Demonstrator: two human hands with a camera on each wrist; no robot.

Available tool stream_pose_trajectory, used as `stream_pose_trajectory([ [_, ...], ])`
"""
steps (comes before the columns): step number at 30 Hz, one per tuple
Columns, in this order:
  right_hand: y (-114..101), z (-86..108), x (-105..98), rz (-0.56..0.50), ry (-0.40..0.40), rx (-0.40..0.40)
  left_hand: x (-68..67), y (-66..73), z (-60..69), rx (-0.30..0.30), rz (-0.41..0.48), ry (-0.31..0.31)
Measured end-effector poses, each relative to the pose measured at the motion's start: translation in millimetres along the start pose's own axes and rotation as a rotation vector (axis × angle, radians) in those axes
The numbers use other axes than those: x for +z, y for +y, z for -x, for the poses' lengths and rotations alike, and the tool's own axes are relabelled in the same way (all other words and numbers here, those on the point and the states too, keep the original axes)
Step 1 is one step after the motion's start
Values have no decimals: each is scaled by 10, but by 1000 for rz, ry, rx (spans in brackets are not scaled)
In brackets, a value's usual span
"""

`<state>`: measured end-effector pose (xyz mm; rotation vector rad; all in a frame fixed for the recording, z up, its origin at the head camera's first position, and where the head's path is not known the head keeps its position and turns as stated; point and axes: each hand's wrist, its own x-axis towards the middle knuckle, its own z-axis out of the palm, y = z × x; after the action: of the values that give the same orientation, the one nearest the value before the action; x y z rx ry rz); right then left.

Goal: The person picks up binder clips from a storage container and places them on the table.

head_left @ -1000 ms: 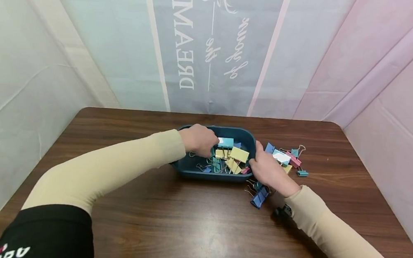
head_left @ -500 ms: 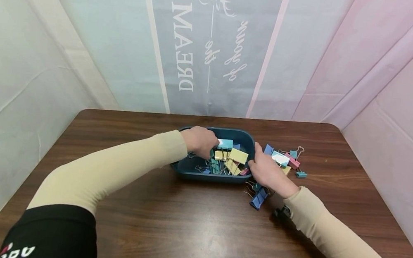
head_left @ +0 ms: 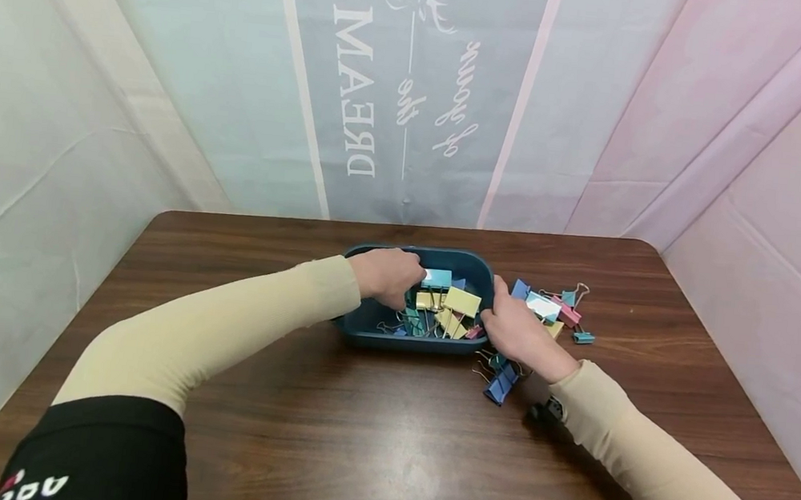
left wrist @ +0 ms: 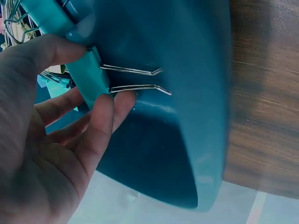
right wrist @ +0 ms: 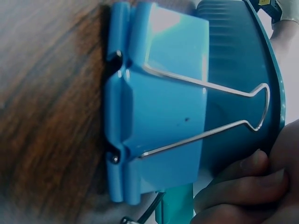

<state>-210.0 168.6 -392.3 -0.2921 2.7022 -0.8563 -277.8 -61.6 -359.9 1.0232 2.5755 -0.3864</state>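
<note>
Teal binder clip (left wrist: pixel 88 76) sits pinched between the left hand's (head_left: pixel 391 275) thumb and fingers, around ten o'clock in the dark blue bin (head_left: pixel 409 344); holding its body, clear of the wire handles (left wrist: pixel 135 87), seems safest. At three o'clock the right hand (head_left: pixel 519 327) grips the bin's end, which should steady it. Loose clips (head_left: pixel 543 306) lie just beyond, from three to four o'clock.

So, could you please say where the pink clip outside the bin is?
In the head view, the pink clip lies right of the bin and right hand, beside a light blue clip and a small teal clip.
</note>
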Motion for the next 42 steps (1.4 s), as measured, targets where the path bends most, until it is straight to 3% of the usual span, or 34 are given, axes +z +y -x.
stream_pose_trajectory([
  [6,26,-6,17,-11,8,-7,-27,-16,18,8,-15,28],
  [10,35,-5,20,-10,13,-10,-121,-41,95,6,-23,62],
  [15,34,3,15,-10,15,-7,-235,-83,274,11,-14,101],
  [20,36,10,13,-17,14,-11,-230,-198,519,-15,14,165],
  [26,44,14,19,-29,15,-10,-78,-499,841,-65,103,233],
  [33,-6,-9,37,-18,18,-13,285,-962,1215,-143,188,259],
  [38,-14,-7,28,-22,20,-14,513,-1135,1336,-204,236,222],
  [42,-7,5,18,-11,23,-4,657,-1196,1325,-237,274,161],
])
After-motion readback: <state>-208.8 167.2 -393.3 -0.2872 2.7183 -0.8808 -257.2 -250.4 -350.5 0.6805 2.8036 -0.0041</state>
